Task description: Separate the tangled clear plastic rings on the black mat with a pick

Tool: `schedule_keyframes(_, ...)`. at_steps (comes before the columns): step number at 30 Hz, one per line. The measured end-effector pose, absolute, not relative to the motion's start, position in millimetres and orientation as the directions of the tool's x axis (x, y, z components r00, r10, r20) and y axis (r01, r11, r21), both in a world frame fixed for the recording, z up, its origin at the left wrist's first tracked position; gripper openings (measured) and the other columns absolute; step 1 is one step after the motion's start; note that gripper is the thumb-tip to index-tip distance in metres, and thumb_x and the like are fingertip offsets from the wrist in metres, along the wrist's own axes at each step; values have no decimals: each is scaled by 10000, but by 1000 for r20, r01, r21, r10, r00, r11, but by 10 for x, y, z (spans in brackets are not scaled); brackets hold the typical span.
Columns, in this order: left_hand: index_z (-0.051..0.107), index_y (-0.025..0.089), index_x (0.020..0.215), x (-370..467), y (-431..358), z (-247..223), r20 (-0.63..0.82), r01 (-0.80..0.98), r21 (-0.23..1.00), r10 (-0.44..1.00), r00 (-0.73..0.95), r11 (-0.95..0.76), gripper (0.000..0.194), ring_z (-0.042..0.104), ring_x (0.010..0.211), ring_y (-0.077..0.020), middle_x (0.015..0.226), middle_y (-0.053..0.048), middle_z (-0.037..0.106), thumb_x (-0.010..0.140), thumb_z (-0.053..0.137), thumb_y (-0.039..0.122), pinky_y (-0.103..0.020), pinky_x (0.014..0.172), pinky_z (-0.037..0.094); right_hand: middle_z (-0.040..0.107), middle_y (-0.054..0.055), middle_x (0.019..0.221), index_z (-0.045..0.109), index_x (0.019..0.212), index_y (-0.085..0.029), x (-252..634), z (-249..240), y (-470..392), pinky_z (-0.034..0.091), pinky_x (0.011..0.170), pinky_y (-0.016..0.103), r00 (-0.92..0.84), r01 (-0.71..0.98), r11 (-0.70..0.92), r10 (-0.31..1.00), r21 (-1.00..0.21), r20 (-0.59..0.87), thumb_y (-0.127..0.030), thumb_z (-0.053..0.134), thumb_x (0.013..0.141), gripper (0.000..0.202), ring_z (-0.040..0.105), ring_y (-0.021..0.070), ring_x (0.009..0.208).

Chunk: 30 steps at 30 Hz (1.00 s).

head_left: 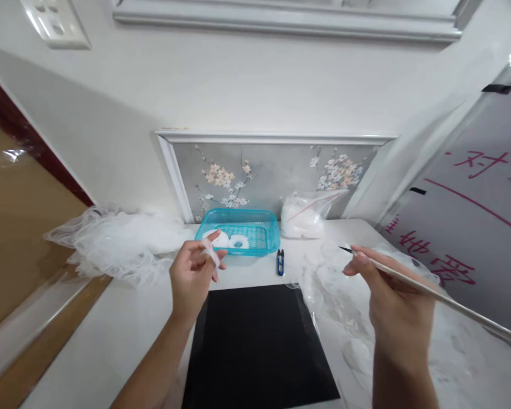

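My left hand is raised near the front of the blue basket, fingers bent around a small white translucent band. Whether the band is a closed loop or a folded strip, I cannot tell. On the other side, my right hand grips a long thin pale stick with a dark pointed tip, which points left toward the middle. Filmy white fabric lies under and around the right hand. A black rectangular mat lies on the table between my forearms.
Blue-handled thread snips lie beside the teal plastic basket, which contains white round pieces. A clear zip bag of white material stands against the wall. Gathered white mesh is heaped at left. A whiteboard stands at right.
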<state>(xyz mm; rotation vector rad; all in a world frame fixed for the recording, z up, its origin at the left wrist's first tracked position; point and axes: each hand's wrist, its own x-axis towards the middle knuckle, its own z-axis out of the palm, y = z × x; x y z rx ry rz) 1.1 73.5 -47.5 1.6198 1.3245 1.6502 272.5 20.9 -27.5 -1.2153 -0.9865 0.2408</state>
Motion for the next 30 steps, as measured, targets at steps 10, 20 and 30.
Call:
schedule_keyframes(10,622,143,806,123,2234,-833,104,828,487,960,260,-277,123,664,813,-180,870,-44,691,864,660,246,-322,739,545,653,-31,581,770,861,-193,3131,-98,68,476,599,333,681,227,648,429,-727,594,-276,787,737,150,578,142,517)
schedule_keyframes(20,577,157,1202,31,2431,-985,-160,889,148,876,455,-434,325,618,1027,-222,1201,-94,602,935,592,342,-432,868,540,656,-31,551,775,858,-182,3247,-41,70,449,564,308,710,130,688,438,-714,552,-209,789,726,136,566,137,507)
schedule_keyframes(30,576,158,1204,-17,2713,-1000,-134,877,175,871,472,-448,328,619,1024,-222,1203,-94,601,936,589,345,-430,865,541,662,-10,525,786,794,-154,3260,48,-15,440,532,322,767,171,733,320,-658,556,-101,768,679,128,571,142,467)
